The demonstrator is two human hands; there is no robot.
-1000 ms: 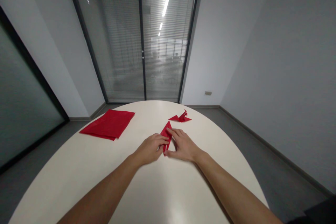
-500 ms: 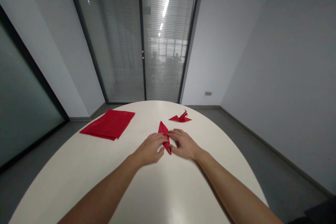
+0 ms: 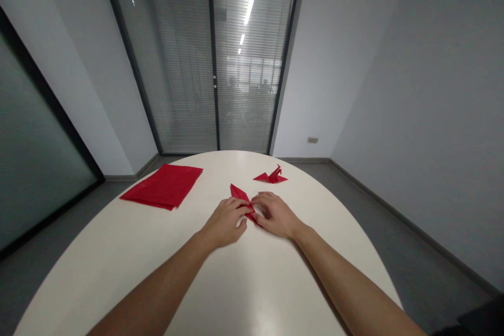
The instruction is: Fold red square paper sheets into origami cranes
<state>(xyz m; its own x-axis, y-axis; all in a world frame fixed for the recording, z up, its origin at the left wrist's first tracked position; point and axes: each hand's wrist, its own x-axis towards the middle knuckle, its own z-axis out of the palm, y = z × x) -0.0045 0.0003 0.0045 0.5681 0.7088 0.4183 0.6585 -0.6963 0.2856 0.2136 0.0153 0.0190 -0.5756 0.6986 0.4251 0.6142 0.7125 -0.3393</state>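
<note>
A narrow, pointed piece of folded red paper (image 3: 238, 193) lies on the white round table (image 3: 118, 252), its far tip angled up and to the left. My left hand (image 3: 226, 220) pinches its near part from the left. My right hand (image 3: 274, 213) meets it from the right, fingers curled onto the paper's near end. Both hands hide the lower half of the fold.
A finished red paper crane (image 3: 271, 176) sits just beyond my right hand. A stack of flat red paper sheets (image 3: 163, 186) lies at the far left of the table. Glass doors with blinds stand behind the table.
The folded paper has turned anticlockwise: its far tip swung from right of centre to the left. Both hands stayed on it and shifted slightly.
</note>
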